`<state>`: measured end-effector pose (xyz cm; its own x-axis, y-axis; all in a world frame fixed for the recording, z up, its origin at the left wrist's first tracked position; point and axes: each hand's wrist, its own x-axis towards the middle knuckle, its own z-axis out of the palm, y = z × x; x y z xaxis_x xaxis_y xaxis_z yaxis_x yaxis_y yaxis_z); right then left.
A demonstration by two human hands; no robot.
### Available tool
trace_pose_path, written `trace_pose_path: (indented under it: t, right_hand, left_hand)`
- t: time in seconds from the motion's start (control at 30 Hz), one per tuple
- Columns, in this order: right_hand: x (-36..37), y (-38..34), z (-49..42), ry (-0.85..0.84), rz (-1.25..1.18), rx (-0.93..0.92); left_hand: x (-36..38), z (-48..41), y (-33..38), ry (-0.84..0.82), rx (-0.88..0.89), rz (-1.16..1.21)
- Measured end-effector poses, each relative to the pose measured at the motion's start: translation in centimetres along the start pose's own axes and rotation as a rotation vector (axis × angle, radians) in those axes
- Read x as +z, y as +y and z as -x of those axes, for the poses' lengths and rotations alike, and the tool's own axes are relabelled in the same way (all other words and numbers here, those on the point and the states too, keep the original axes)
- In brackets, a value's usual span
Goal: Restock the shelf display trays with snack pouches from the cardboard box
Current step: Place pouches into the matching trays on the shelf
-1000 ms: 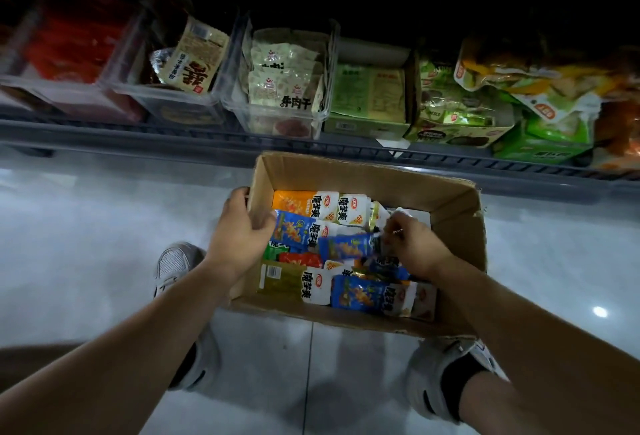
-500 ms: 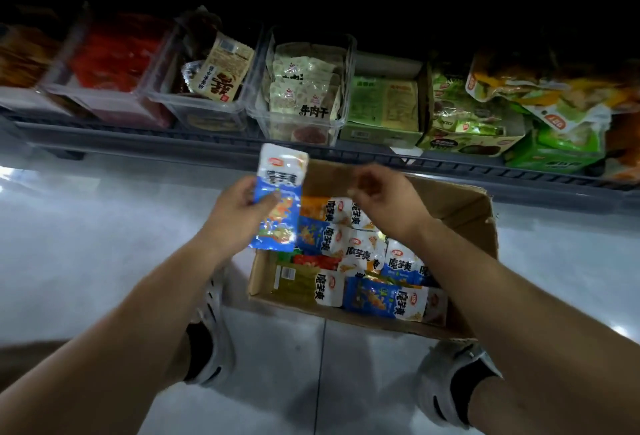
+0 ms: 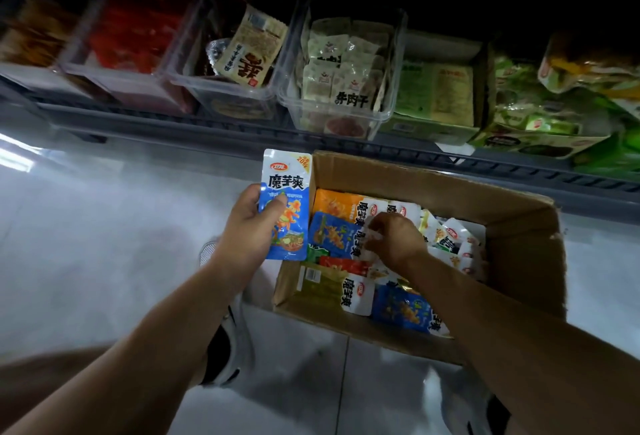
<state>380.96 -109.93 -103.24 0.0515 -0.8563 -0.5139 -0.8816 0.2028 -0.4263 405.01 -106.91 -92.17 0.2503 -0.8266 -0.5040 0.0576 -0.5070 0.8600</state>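
Pinched upright in the left hand [image 3: 250, 226], a blue pouch [image 3: 286, 206] waits aside (freeing room) while the right hand [image 3: 394, 237] closes on another pouch in the cardboard box [image 3: 519, 244].

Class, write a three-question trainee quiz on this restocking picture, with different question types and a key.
1. True or false: the left hand holds a blue-and-white snack pouch upright beside the brown cardboard box.
2. Where is the right hand? A) on the shelf B) inside the box among the pouches C) on the floor
3. Fill in: the clear plastic tray of pale beige packets stands on the ____.

Key: 1 true; 2 B; 3 shelf.
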Motion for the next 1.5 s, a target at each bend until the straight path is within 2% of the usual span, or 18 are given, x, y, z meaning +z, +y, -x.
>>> trace_pose_path:
  t: [0.17, 0.3, 0.37, 0.47, 0.57, 0.63, 0.77, 0.8, 0.83, 0.9, 0.93, 1.0, 1.1, 1.3, 1.43, 1.5]
  right_hand:
    - [-3.8, -0.5, 1.2, 0.037, -0.373, -0.060]
    - [-9.9, -1.6, 3.8, 0.119, -0.425, -0.173]
    - [-13.0, -2.3, 5.1, 0.077, -0.457, -0.246]
    - [-15.9, -3.7, 7.6, -0.051, -0.474, -0.369]
    - [-16.1, -5.0, 9.5, -0.071, -0.478, -0.418]
    - [-15.4, -5.3, 10.2, -0.057, -0.546, -0.416]
    - [-13.5, -2.0, 10.6, -0.029, -1.010, -0.136]
    - [-12.8, -0.5, 10.4, -0.009, -0.942, -0.071]
    - [-11.9, 1.4, 10.2, -0.028, -0.744, -0.026]
    - [-9.7, 5.0, 10.0, -0.188, -0.279, 0.041]
    - [-8.6, 6.5, 10.1, -0.266, -0.141, 0.080]
    - [-6.8, 8.9, 10.1, -0.327, 0.003, 0.131]
    - [-5.2, 10.5, 9.9, -0.310, 0.170, 0.139]
    - [-5.6, 10.6, 9.4, -0.211, -0.049, 0.094]
    - [-10.6, 8.6, 10.4, -0.131, -0.470, -0.004]
    - [-13.8, 6.7, 10.9, -0.133, -0.565, -0.056]
  left_hand:
    - [0.0, 0.1, 0.8, 0.000, 0.016, -0.065]
    - [-0.2, 0.1, 3.0, -0.074, 0.094, -0.200]
    - [0.3, 0.3, 3.8, -0.141, 0.126, -0.205]
    - [2.3, 1.6, 3.8, -0.245, 0.081, -0.167]
    - [4.8, 3.9, 3.0, -0.512, -0.057, -0.090]
    - [5.9, 5.2, 2.3, -0.619, -0.077, -0.169]
    - [5.6, 5.2, 1.6, -0.472, -0.103, -0.125]
    - [5.1, 4.9, 1.5, -0.409, -0.113, -0.103]
    - [4.6, 4.6, 1.4, -0.354, -0.119, -0.091]
    - [4.0, 4.1, 0.9, -0.303, -0.116, -0.093]
    - [3.8, 3.9, 0.7, -0.295, -0.118, -0.096]
    - [3.6, 3.7, 0.2, -0.298, -0.121, -0.098]
    - [3.6, 3.5, 0.1, -0.293, -0.119, -0.096]
    - [3.7, 3.3, -0.1, -0.300, -0.109, -0.137]
    - [3.9, 3.4, 0.0, -0.301, -0.090, -0.165]
    - [4.2, 3.6, 0.1, -0.301, -0.096, -0.171]
